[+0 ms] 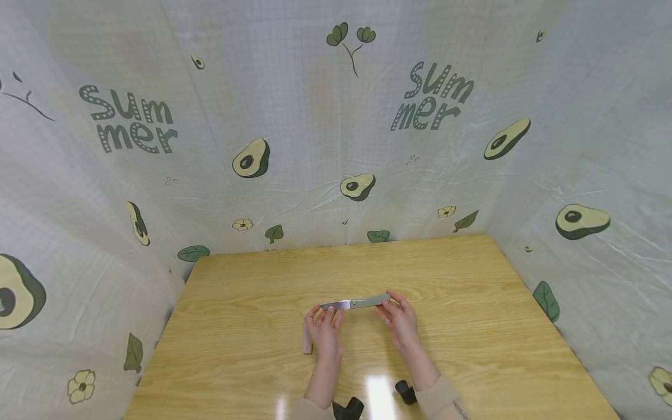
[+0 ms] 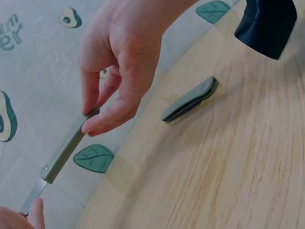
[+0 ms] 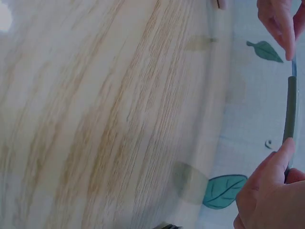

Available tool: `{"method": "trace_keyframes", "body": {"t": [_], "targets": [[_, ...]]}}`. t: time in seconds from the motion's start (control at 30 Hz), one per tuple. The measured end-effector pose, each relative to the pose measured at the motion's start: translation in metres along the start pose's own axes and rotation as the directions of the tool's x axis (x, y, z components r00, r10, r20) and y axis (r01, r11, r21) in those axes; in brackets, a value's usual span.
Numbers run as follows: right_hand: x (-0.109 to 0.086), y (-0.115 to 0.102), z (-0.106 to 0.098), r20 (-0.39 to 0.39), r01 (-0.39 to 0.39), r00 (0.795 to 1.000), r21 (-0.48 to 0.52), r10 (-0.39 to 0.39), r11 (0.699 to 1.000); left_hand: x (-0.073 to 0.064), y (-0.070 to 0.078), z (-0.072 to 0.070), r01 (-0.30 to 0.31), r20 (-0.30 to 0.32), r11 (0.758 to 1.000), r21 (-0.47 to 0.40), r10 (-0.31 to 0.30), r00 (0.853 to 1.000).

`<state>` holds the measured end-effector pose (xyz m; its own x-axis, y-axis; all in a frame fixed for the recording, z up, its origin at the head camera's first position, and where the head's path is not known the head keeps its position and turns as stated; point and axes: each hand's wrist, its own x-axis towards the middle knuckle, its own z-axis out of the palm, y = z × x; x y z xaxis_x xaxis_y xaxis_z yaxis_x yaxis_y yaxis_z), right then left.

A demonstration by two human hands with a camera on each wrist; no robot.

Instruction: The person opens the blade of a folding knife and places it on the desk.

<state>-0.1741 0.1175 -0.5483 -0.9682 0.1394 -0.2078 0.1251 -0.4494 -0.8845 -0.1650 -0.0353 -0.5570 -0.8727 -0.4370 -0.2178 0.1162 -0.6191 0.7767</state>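
Note:
A folding knife (image 1: 367, 302) with a grey-green handle is unfolded, held level above the wooden table. My left hand (image 1: 324, 337) pinches its shiny blade between thumb and fingers. At the other end, my right hand (image 1: 403, 322) grips the tail of the handle. The left wrist view shows the right hand's thumb and fingertips on that handle end, and the left hand (image 2: 21, 218) at the blade. Just left of my left hand lies a pinkish-grey piece (image 1: 307, 343), partly covered by it. A folded grey-green knife (image 2: 189, 99) lies on the table in the left wrist view.
The wooden table (image 1: 241, 326) meets a pale cloth printed with avocados and leaves (image 1: 294, 116) at its back and sides. Black wrist-worn devices (image 1: 350, 408) show near both forearms. Light reflects off the table's near part.

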Motion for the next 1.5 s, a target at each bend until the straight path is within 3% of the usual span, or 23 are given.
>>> {"method": "trace_keyframes", "body": {"t": [0.23,0.43,0.57,0.7,1.03,1.13,1.3,1.5], "targets": [[0.012,0.005,-0.003,-0.055,-0.009,0.998,-0.108,0.003,0.994,0.009,-0.006,-0.007,0.013,-0.006,0.995,0.097,-0.013,1.0],[0.021,0.011,-0.005,-0.113,-0.031,0.994,-0.167,0.012,0.986,0.01,-0.007,-0.014,0.012,0.035,0.97,0.244,-0.021,0.999],[0.022,0.014,-0.01,-0.062,-0.04,0.998,-0.293,0.023,0.955,0.012,-0.006,-0.019,0.019,0.072,0.95,0.312,-0.044,0.996],[0.021,0.013,-0.014,0.001,-0.026,1.0,-0.39,0.029,0.92,0.016,-0.005,-0.023,0.066,0.097,0.939,0.338,-0.105,0.99],[0.022,0.01,-0.015,0.068,-0.054,0.992,-0.522,0.104,0.851,0.023,-0.006,-0.03,0.124,0.144,0.911,0.393,-0.194,0.97],[0.022,0.009,-0.015,0.08,-0.066,0.988,-0.551,0.131,0.832,0.025,-0.006,-0.031,0.144,0.156,0.891,0.431,-0.231,0.96],[0.024,0.01,-0.014,0.078,-0.072,0.987,-0.562,0.14,0.824,0.027,-0.005,-0.031,0.168,0.163,0.849,0.502,-0.283,0.945],[0.027,0.009,-0.015,0.082,-0.079,0.985,-0.557,0.149,0.827,0.027,-0.003,-0.029,0.164,0.164,0.83,0.533,-0.292,0.942]]}}
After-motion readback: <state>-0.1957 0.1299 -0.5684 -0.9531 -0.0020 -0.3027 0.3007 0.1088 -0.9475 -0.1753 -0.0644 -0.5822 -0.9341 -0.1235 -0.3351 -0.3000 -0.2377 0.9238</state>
